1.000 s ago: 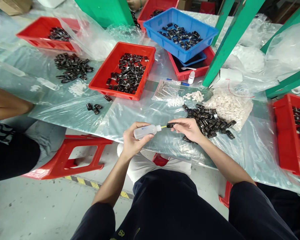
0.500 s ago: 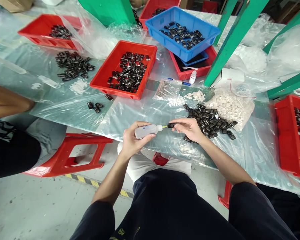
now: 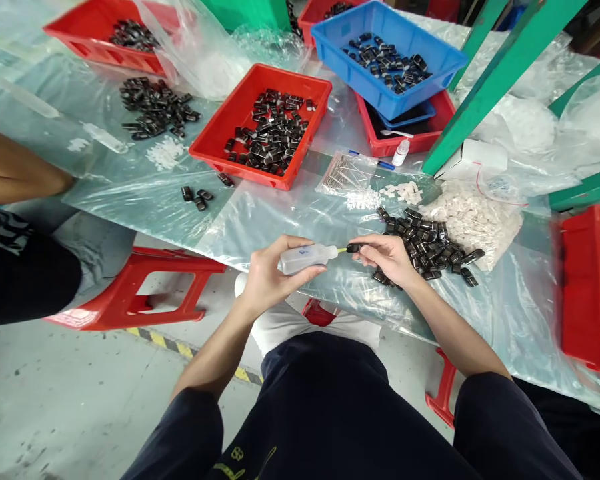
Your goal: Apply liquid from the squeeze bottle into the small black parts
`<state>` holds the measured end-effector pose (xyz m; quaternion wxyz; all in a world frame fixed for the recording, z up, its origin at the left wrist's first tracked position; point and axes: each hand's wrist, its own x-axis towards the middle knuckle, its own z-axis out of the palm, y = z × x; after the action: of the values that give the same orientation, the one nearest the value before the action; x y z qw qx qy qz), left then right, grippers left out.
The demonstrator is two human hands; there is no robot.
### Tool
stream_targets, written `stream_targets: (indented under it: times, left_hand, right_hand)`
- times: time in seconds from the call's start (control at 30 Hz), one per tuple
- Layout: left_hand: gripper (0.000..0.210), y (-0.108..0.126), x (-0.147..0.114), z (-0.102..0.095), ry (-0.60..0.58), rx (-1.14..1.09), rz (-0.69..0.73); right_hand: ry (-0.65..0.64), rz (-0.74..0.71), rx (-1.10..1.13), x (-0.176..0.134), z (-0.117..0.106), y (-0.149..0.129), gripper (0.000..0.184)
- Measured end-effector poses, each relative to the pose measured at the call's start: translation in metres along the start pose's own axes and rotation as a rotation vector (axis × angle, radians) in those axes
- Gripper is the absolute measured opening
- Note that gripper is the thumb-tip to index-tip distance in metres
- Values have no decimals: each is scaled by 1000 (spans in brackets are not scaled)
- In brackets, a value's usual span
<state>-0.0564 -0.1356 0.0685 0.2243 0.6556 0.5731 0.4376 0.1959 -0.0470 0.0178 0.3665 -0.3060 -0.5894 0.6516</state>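
Observation:
My left hand (image 3: 275, 273) is wrapped round a translucent squeeze bottle (image 3: 307, 259) with a thin yellow-green nozzle tip. The bottle lies almost level, its tip at the end of a small black glossy plastic part (image 3: 354, 247). Between thumb and fingers, my right hand (image 3: 387, 259) pinches that part; whether the tip enters it I cannot tell. Just beyond the right hand spreads a pile of similar black parts (image 3: 425, 243). Small white pieces (image 3: 364, 200) lie behind, beside a clear bag of thin metal pins (image 3: 347, 173).
A red tray (image 3: 200, 150) of black parts stands ahead; a blue tray (image 3: 330, 50) rests on another red one. A bulging bag of white pieces (image 3: 473, 213) sits right, near a green post (image 3: 473, 103). At left, a person's arm (image 3: 25, 163) reaches over the table edge.
Both hands keep their grips, and the bottle tip stays at the black part. The whole view has shifted slightly, with the table things appearing further right.

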Motion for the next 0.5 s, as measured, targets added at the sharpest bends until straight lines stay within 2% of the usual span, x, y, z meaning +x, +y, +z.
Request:
stream_targets:
  times: [0.5]
  left_hand:
    - [48, -3, 1, -2, -11, 2, -20]
  right_hand:
    - [-10, -9, -28, 0, 1, -4, 39]
